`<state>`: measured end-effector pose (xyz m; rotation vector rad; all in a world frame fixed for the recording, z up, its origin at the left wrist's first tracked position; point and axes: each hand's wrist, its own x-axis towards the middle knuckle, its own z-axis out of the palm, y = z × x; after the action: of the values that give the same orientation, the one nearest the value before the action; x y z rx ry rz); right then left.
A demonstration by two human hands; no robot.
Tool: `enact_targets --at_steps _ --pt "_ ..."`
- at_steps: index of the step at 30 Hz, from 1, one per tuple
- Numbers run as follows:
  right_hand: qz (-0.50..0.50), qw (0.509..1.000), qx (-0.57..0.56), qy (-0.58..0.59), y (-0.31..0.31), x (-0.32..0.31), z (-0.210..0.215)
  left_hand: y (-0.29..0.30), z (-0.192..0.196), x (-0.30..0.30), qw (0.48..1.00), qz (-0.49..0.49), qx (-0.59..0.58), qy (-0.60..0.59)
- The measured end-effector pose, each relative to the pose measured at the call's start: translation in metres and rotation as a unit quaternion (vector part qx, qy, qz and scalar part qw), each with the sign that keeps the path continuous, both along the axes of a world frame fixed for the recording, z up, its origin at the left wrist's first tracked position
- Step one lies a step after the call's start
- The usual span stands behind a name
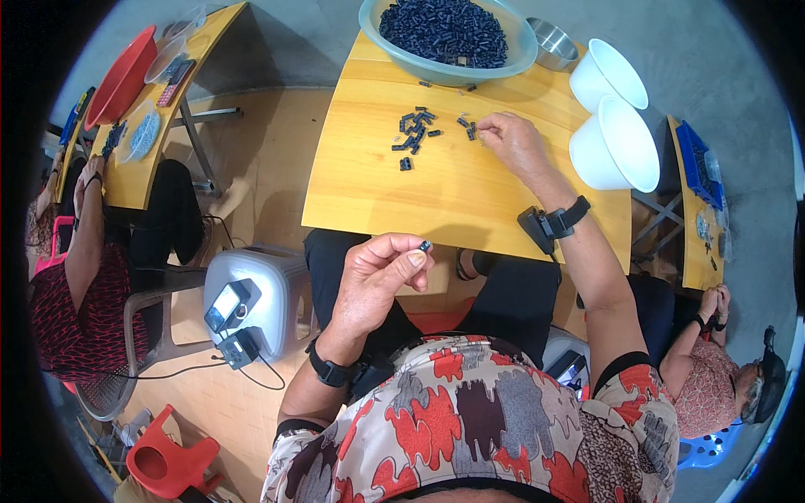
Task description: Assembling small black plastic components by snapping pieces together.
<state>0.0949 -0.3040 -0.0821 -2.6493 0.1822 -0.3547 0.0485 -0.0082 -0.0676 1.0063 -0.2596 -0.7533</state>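
Note:
My left hand (pixel 386 272) is closed in a pinch just off the table's near edge, with a small dark cylindrical part (pixel 425 246) between thumb and forefinger. Over the tabletop, my right hand (pixel 513 141) has its fingertips drawn together beside a few small black parts (pixel 471 132). Whether one is gripped there cannot be made out. Left of that hand lies a loose pile of similar black parts (pixel 412 127). At the far side of the table stands a wide pale bowl (pixel 457 77) heaped with many dark pieces (pixel 443 33).
Two white tubs (pixel 615 144) stand at the right edge of the yellow table (pixel 356 180), near a metal bowl (pixel 553 44). On my left is a grey stool (pixel 251 293) with black devices and cables. People sit at tables on both sides; a red basin (pixel 123 80) is at left.

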Motion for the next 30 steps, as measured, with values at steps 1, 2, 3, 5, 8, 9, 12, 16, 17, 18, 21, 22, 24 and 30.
enact_targets --at_steps 1,2,3,5,8,9,12,16,17,18,21,22,24,30 --pt "-0.001 1.0 -0.003 -0.011 -0.001 0.0 -0.001 0.0 -0.001 0.0 1.0 0.001 -0.004 0.003" --pt "-0.001 1.0 -0.003 -0.011 -0.001 -0.001 -0.001 0.0 0.0 0.0 1.0 0.001 -0.004 0.003" --pt "-0.006 0.999 0.026 -0.018 -0.002 -0.003 -0.001 -0.001 0.001 0.0 1.0 0.001 0.002 0.0" --pt "-0.008 0.998 0.056 -0.024 -0.003 -0.006 -0.002 0.0 0.002 0.001 1.0 0.003 0.009 -0.002" --pt "0.024 0.998 0.034 -0.052 -0.004 -0.01 -0.002 -0.001 0.002 0.001 1.0 0.001 -0.002 -0.002" --pt "0.024 0.998 0.025 -0.047 -0.004 -0.009 -0.001 -0.002 0.002 0.001 1.0 0.001 -0.001 -0.001" --pt "0.012 0.999 0.024 -0.036 -0.003 -0.007 0.0 -0.003 0.003 0.001 1.0 -0.002 -0.003 0.0" --pt "-0.012 1.0 0.011 -0.002 0.004 -0.002 0.005 -0.003 0.003 0.001 1.0 -0.003 0.0 0.002" --pt "-0.011 1.0 0.011 -0.002 0.004 0.0 0.004 -0.002 0.004 0.002 1.0 -0.003 0.001 0.002" --pt "-0.005 1.0 0.006 -0.011 0.004 0.001 0.003 -0.002 0.003 0.002 1.0 -0.003 0.004 0.003" --pt "0.006 1.0 -0.019 -0.013 0.007 0.004 0.001 -0.001 0.004 0.001 1.0 0.0 0.006 0.006" --pt "0.011 0.999 -0.039 -0.006 0.007 0.004 0.001 0.0 0.005 0.0 1.0 0.004 0.005 0.007" --pt "0.016 0.998 -0.054 -0.021 0.007 0.006 0.0 -0.001 0.006 0.001 1.0 0.006 0.02 0.001" --pt "0.01 0.997 -0.079 -0.021 0.007 0.008 -0.005 -0.003 0.011 0.001 1.0 0.008 0.01 0.001"
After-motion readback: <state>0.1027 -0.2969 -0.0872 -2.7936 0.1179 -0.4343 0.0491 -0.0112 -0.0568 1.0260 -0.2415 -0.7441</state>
